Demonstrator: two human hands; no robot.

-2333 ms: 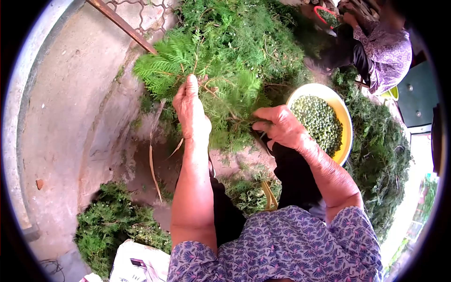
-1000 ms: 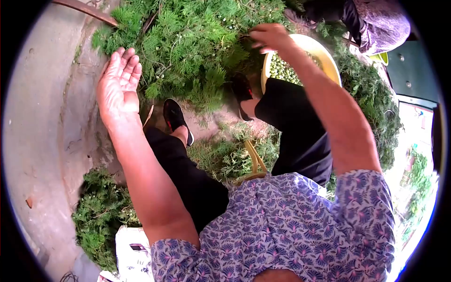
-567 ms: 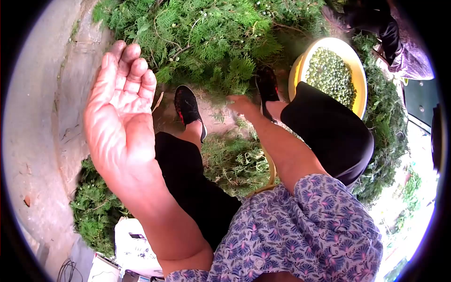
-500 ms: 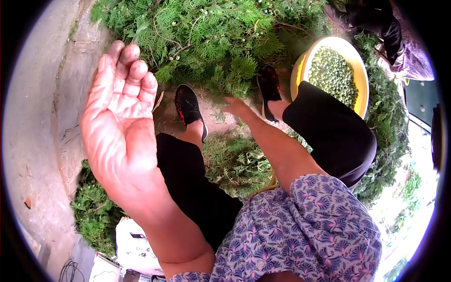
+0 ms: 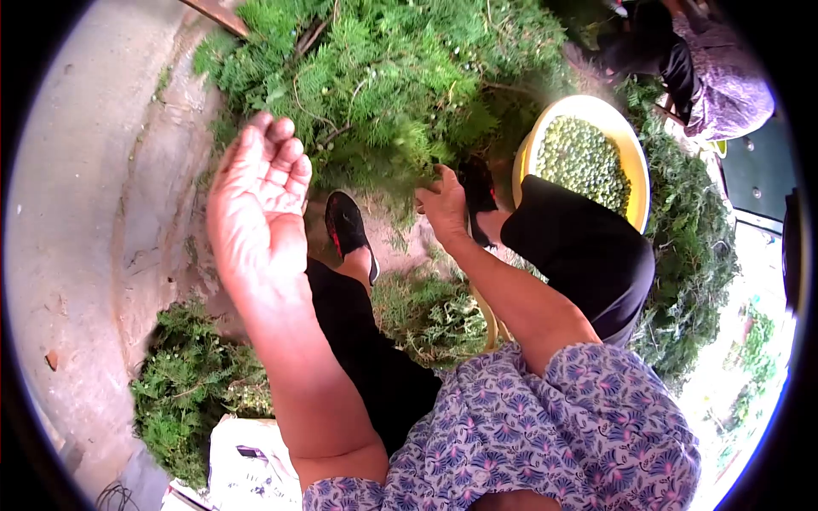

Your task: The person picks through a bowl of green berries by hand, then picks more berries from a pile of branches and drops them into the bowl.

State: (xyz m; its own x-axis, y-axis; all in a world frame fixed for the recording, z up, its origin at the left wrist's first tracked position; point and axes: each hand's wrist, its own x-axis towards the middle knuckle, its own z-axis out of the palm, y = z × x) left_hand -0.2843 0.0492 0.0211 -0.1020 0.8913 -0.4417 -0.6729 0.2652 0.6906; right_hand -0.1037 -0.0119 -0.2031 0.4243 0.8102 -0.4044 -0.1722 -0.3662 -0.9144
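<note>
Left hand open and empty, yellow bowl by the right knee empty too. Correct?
No: the yellow bowl is full of small green berries, as the head view shows. The left hand is indeed open and empty.

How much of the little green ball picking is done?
Done: the yellow basin holds a thick layer of small green balls. In hand: nothing clear. The left hand is open and empty, and the right hand is at the edge of the big branch pile. Left: that pile is large, so probably plenty remains.
</note>
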